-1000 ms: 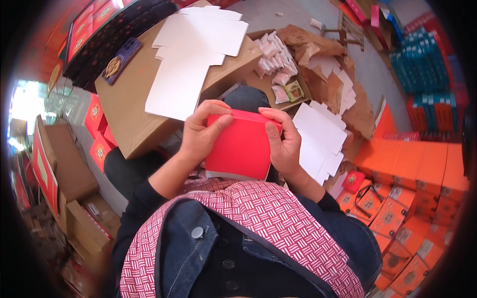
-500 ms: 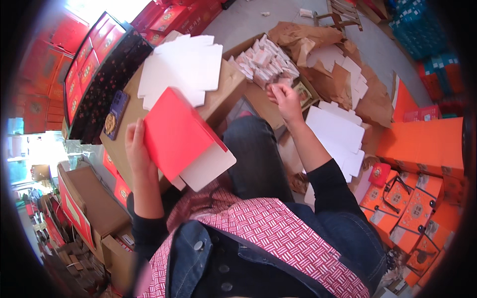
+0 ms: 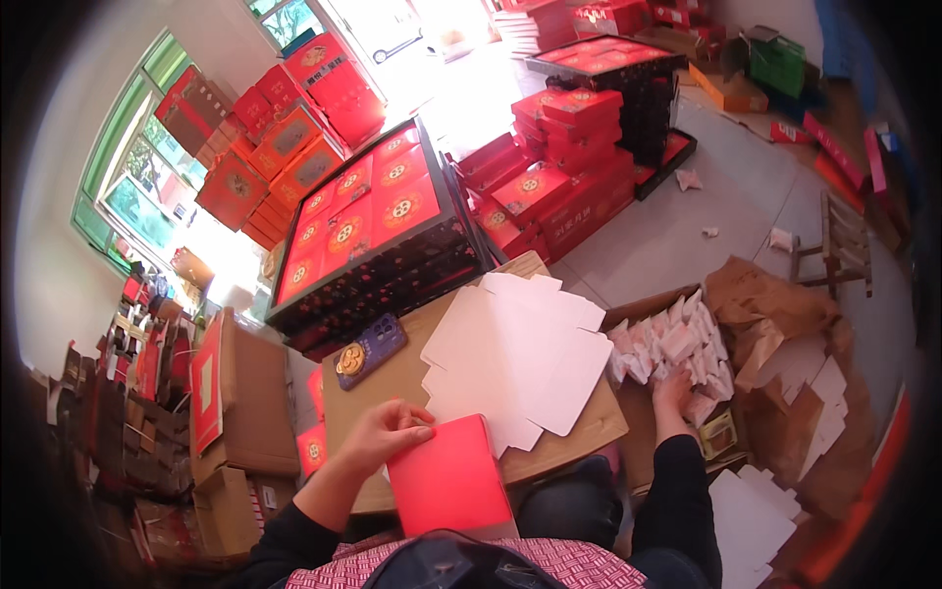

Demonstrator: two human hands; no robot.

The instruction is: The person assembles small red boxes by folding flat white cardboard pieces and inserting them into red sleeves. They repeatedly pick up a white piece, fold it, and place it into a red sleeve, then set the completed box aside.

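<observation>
A red cardboard box (image 3: 451,476) rests at the near edge of a brown carton that serves as a table (image 3: 579,437). My left hand (image 3: 388,434) is at the box's upper left corner, its fingers bent and thumb lying over the edge. To the right, my right hand (image 3: 673,395) reaches down among small white wrapped packets (image 3: 677,344) in an open carton (image 3: 643,442). Its fingertips are partly lost among the packets, so what they grip, if anything, cannot be made out. Flat white cardboard blanks (image 3: 515,358) lie on the table beyond the red box.
A phone in a purple case (image 3: 371,350) lies at the table's left. Behind it stands a black tray of red boxes (image 3: 358,226). Crumpled brown paper (image 3: 770,314) and more white blanks (image 3: 751,520) are at the right. A wooden stool (image 3: 839,245) stands farther off.
My right hand has gone from above the packet carton down into the packets. My left hand has shifted to the red box's upper corner, with the box lower. The view has tilted up.
</observation>
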